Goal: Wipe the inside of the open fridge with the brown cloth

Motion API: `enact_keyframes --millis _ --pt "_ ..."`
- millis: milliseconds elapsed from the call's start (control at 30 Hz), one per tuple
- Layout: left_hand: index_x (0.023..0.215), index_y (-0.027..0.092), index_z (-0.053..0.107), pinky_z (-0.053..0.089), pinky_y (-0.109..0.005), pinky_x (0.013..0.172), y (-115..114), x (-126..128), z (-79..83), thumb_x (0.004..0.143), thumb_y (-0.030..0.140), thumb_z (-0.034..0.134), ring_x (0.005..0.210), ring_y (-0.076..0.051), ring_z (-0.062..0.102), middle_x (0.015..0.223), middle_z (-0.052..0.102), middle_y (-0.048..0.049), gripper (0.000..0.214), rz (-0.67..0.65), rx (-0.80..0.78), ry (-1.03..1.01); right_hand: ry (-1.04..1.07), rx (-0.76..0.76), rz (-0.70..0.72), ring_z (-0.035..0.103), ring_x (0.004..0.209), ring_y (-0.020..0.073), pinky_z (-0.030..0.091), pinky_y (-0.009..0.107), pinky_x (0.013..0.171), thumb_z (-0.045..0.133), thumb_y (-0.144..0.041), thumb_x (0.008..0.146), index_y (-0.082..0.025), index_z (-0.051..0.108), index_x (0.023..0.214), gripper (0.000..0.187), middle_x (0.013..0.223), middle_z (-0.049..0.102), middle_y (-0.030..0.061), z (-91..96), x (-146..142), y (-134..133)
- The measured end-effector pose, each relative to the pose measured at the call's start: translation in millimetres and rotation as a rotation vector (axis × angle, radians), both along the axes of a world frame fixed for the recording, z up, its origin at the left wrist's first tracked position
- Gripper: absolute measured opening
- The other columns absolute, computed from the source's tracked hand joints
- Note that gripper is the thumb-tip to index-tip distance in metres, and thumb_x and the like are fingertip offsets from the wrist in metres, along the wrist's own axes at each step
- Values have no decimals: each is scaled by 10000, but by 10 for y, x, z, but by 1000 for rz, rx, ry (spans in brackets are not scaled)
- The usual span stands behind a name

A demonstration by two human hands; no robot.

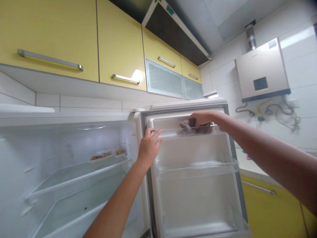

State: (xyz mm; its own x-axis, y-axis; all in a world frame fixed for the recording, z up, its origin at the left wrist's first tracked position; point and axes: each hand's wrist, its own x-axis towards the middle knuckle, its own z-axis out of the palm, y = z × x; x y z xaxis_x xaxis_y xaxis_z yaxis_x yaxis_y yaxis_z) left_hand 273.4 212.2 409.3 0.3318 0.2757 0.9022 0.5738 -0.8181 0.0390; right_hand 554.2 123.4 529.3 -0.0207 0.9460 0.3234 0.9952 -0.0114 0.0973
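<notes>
The fridge door stands open on the right, with clear shelf bins on its inner side. My right hand reaches into the top door bin and grips a crumpled grey-brown cloth. Part of the cloth shows through the clear front of that bin. My left hand is at the hinge-side end of the same bin, its fingers spread near or on the rim; I cannot tell whether they touch it. Nothing shows in its fingers.
Inside the fridge, food packs sit on the upper glass shelf. Yellow wall cabinets and a range hood hang above. A water heater is on the right wall, over a counter beside the door.
</notes>
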Motion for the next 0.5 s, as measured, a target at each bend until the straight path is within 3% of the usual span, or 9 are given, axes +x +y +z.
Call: enact_keyframes --millis 233,400,500 --pt "1293 299 619 555 -381 944 -10 20 -10 897 250 574 1095 -226 636 1210 566 -79 402 -3 6 -30 279 -117 148 654 630 155 490 249 572 746 -327 672 -214 691 1025 375 781 733 -8 -7 -416 329" --pt "1404 264 480 568 -379 891 -38 41 -26 875 257 601 1056 -240 649 1205 587 -94 542 6 -13 -110 439 -86 285 674 761 144 501 205 624 760 -333 693 -227 668 1104 434 919 755 -13 -101 -796 592" --pt "1360 250 499 560 -400 910 -19 44 -35 870 262 608 1077 -252 647 1242 593 -103 502 -23 -33 -146 515 -99 327 682 816 147 514 196 658 784 -304 675 -226 645 1145 496 970 756 -4 -119 -869 620"
